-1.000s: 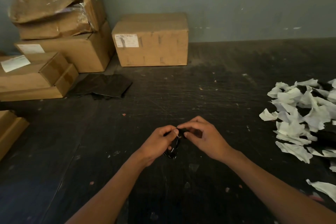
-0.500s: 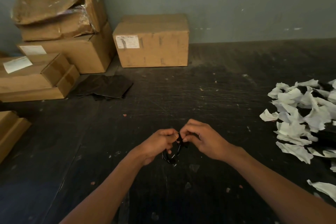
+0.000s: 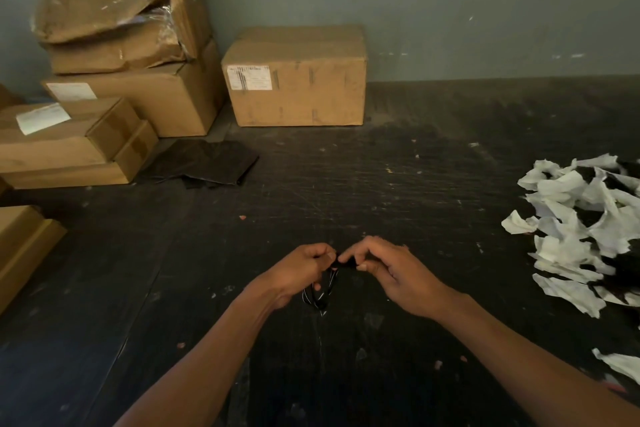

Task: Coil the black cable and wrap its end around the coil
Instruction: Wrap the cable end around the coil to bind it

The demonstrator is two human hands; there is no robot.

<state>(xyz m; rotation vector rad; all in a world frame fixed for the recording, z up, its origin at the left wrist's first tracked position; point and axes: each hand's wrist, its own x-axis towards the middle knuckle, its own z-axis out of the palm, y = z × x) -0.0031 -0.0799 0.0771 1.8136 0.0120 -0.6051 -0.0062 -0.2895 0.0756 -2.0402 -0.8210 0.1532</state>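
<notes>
1. Head view, lower centre of frame: left hand [image 3: 300,270], fingers curled and pinched on the top of the small coil of thin black cable [image 3: 320,291]; the loops hang below the knuckles, above the dark scuffed table [image 3: 381,184].
2. Head view, just right of centre: right hand [image 3: 384,269], fingertips closed on the cable's short end at the coil's top, touching the left thumb.
3. Step judged: winding the end round the bundle. Keep the left pinch firm so the loops stay stacked; pass the end snugly, each turn beside the one before it.
4. Right edge: heap of torn white paper scraps [image 3: 581,218], well apart.
5. Upper left: stacked brown cardboard boxes [image 3: 138,97].
</notes>
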